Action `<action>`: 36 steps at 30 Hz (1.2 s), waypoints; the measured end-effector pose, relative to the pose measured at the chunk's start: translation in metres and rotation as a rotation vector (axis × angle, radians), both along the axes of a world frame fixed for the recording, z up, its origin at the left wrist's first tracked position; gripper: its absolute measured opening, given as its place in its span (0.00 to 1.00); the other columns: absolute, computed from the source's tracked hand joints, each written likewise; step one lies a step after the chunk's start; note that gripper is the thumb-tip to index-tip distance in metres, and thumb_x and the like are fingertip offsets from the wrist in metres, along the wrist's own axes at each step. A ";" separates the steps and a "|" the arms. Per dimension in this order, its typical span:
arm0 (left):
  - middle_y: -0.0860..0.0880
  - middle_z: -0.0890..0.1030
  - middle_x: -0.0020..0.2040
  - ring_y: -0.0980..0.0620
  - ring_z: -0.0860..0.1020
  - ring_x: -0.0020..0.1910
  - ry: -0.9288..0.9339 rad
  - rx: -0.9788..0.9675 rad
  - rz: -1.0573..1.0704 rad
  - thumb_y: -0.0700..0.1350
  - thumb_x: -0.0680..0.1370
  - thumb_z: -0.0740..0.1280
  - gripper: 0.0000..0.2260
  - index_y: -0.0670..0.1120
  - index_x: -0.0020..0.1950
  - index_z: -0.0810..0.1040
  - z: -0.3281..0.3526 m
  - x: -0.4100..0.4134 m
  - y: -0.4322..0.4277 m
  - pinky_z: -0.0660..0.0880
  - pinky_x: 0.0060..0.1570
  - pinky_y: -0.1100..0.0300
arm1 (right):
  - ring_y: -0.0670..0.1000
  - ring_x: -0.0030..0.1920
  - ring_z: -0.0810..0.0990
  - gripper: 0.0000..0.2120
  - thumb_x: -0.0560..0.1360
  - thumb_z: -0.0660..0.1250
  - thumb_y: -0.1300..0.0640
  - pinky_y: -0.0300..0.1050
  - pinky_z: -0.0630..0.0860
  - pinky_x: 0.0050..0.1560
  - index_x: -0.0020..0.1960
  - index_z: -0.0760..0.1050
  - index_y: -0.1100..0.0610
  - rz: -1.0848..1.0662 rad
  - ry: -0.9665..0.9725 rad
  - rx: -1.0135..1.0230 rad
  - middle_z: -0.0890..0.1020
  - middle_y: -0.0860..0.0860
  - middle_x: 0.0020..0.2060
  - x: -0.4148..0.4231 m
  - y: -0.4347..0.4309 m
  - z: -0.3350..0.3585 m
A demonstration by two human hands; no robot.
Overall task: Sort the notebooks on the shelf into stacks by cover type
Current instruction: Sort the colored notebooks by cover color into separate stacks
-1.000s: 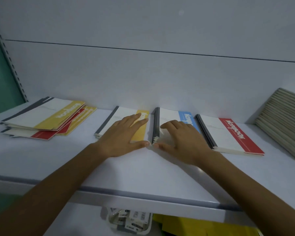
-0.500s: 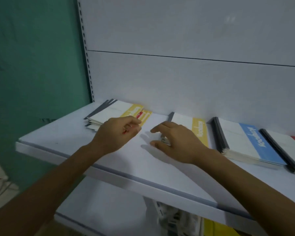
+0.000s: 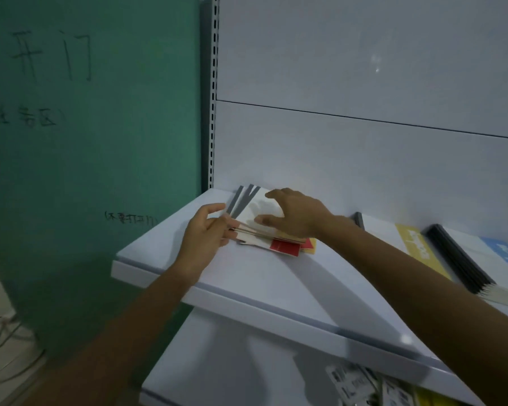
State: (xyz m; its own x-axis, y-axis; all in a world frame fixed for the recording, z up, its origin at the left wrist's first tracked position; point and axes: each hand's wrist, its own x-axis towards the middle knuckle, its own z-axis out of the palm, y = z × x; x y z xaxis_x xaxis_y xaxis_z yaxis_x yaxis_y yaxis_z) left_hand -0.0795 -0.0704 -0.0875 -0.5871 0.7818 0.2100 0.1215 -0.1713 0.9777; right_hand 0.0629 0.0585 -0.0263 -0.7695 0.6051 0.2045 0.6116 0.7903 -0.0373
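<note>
A loose pile of notebooks with grey spines and red and yellow bands lies at the left end of the white shelf. My left hand pinches the pile's near left corner. My right hand rests on top of the pile with fingers spread. A yellow-banded notebook lies to the right, partly hidden by my right forearm. Further right sits a blue-banded stack with a dark spine.
A white back panel rises behind the shelf. A green wall with handwriting stands to the left, past the slotted upright. Packaged goods lie on a lower shelf. Cables trail on the floor at lower left.
The view has swung left. Both hands moved left from the yellow and blue stacks to the mixed pile; my left hand now pinches its corner and my right hand lies on top.
</note>
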 end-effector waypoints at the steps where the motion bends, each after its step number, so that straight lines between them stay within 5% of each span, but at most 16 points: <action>1: 0.48 0.85 0.47 0.49 0.82 0.47 -0.035 0.005 -0.005 0.45 0.80 0.61 0.10 0.49 0.61 0.72 0.000 -0.003 -0.001 0.76 0.49 0.58 | 0.55 0.70 0.65 0.38 0.73 0.56 0.30 0.52 0.64 0.66 0.74 0.59 0.52 -0.028 -0.033 -0.017 0.65 0.53 0.72 -0.007 0.001 -0.007; 5: 0.47 0.84 0.47 0.51 0.82 0.44 -0.167 0.039 -0.029 0.43 0.81 0.61 0.07 0.46 0.58 0.75 -0.001 -0.014 0.000 0.77 0.46 0.61 | 0.55 0.76 0.50 0.48 0.68 0.51 0.24 0.54 0.50 0.74 0.77 0.48 0.53 -0.134 -0.162 -0.118 0.52 0.56 0.77 -0.019 -0.003 -0.038; 14: 0.48 0.80 0.41 0.53 0.76 0.36 -0.087 0.089 0.072 0.42 0.80 0.62 0.05 0.48 0.47 0.77 -0.006 -0.015 0.004 0.76 0.40 0.60 | 0.51 0.76 0.50 0.35 0.76 0.42 0.35 0.46 0.47 0.73 0.78 0.50 0.50 -0.056 -0.019 -0.040 0.54 0.52 0.77 0.017 -0.041 -0.055; 17: 0.49 0.79 0.37 0.54 0.75 0.33 -0.033 0.076 0.069 0.42 0.80 0.61 0.06 0.47 0.46 0.77 -0.006 -0.012 0.001 0.76 0.37 0.60 | 0.47 0.73 0.61 0.26 0.81 0.48 0.42 0.43 0.56 0.71 0.76 0.57 0.50 0.009 0.254 -0.193 0.65 0.48 0.73 0.031 -0.057 -0.057; 20: 0.48 0.82 0.38 0.53 0.78 0.32 0.002 0.055 -0.001 0.47 0.81 0.59 0.09 0.46 0.48 0.78 -0.003 -0.006 -0.005 0.75 0.33 0.64 | 0.35 0.50 0.75 0.24 0.79 0.48 0.39 0.36 0.69 0.52 0.66 0.69 0.49 -0.006 0.648 -0.407 0.77 0.41 0.50 0.029 -0.070 -0.053; 21: 0.48 0.84 0.39 0.52 0.80 0.32 -0.008 0.040 -0.043 0.50 0.82 0.57 0.12 0.47 0.50 0.78 -0.001 -0.005 -0.007 0.74 0.31 0.64 | 0.37 0.51 0.75 0.27 0.78 0.46 0.35 0.39 0.71 0.53 0.68 0.68 0.48 -0.033 0.700 -0.403 0.78 0.43 0.52 0.028 -0.072 -0.054; 23: 0.49 0.85 0.42 0.50 0.83 0.35 -0.051 -0.016 -0.158 0.58 0.81 0.53 0.18 0.50 0.51 0.78 0.004 -0.004 -0.010 0.74 0.31 0.62 | 0.47 0.67 0.69 0.35 0.74 0.43 0.29 0.47 0.66 0.67 0.75 0.59 0.45 -0.034 0.572 -0.291 0.71 0.49 0.68 0.027 -0.075 -0.060; 25: 0.49 0.85 0.45 0.50 0.83 0.41 -0.075 -0.092 -0.228 0.63 0.79 0.52 0.20 0.53 0.50 0.79 0.008 -0.006 -0.011 0.76 0.39 0.58 | 0.49 0.76 0.52 0.41 0.71 0.38 0.25 0.45 0.48 0.75 0.77 0.50 0.47 0.053 0.239 -0.098 0.56 0.50 0.76 0.025 -0.080 -0.069; 28: 0.50 0.82 0.53 0.51 0.80 0.48 0.075 -0.145 -0.217 0.52 0.80 0.61 0.08 0.51 0.52 0.77 0.007 -0.007 -0.010 0.79 0.49 0.55 | 0.50 0.77 0.44 0.44 0.68 0.39 0.25 0.48 0.38 0.74 0.78 0.46 0.48 0.060 0.010 -0.011 0.48 0.51 0.77 0.023 -0.085 -0.069; 31: 0.50 0.80 0.55 0.48 0.79 0.51 0.112 -0.124 -0.155 0.41 0.81 0.61 0.07 0.50 0.56 0.75 0.003 -0.008 -0.006 0.79 0.49 0.55 | 0.49 0.76 0.51 0.40 0.71 0.41 0.27 0.48 0.45 0.74 0.76 0.56 0.48 0.094 0.076 -0.037 0.56 0.51 0.76 0.024 -0.083 -0.053; 36: 0.49 0.79 0.56 0.49 0.77 0.53 -0.147 0.058 0.002 0.41 0.82 0.58 0.08 0.51 0.58 0.72 0.001 -0.017 -0.003 0.76 0.53 0.52 | 0.50 0.61 0.74 0.28 0.78 0.51 0.36 0.45 0.69 0.62 0.65 0.73 0.53 0.043 0.571 -0.161 0.77 0.50 0.62 0.025 -0.061 -0.032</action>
